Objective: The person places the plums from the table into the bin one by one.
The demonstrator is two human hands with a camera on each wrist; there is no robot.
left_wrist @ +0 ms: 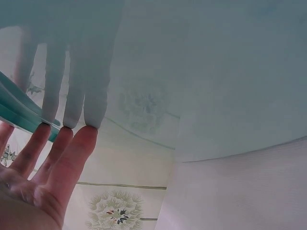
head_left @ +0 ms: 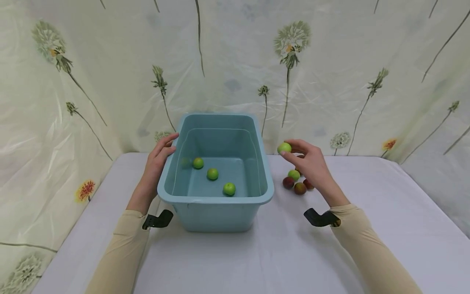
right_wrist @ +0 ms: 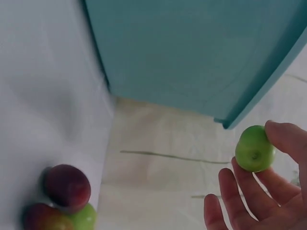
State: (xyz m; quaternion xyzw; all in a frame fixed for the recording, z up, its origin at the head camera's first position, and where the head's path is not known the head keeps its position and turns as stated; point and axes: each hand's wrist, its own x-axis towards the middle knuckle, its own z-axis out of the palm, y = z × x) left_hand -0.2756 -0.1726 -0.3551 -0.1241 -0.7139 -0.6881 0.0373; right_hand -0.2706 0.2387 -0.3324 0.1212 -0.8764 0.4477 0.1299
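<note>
My right hand (head_left: 312,165) pinches a green plum (head_left: 284,148) between thumb and fingertips, raised to the right of a blue plastic tub (head_left: 216,200). In the right wrist view the held plum (right_wrist: 255,149) shows beside the tub's outer wall (right_wrist: 168,52). My left hand (head_left: 156,163) touches the tub's left side near the rim. Its fingers are extended, with the fingertips against the glossy outer wall in the left wrist view. Inside the tub, three green plums (head_left: 212,174) lie apart on the bottom.
Under my right hand, several dark red plums (head_left: 300,188) and a green one (head_left: 294,175) lie in a cluster on the white-covered table (head_left: 235,261). Behind the table hangs a sheet (head_left: 235,53) printed with dandelions.
</note>
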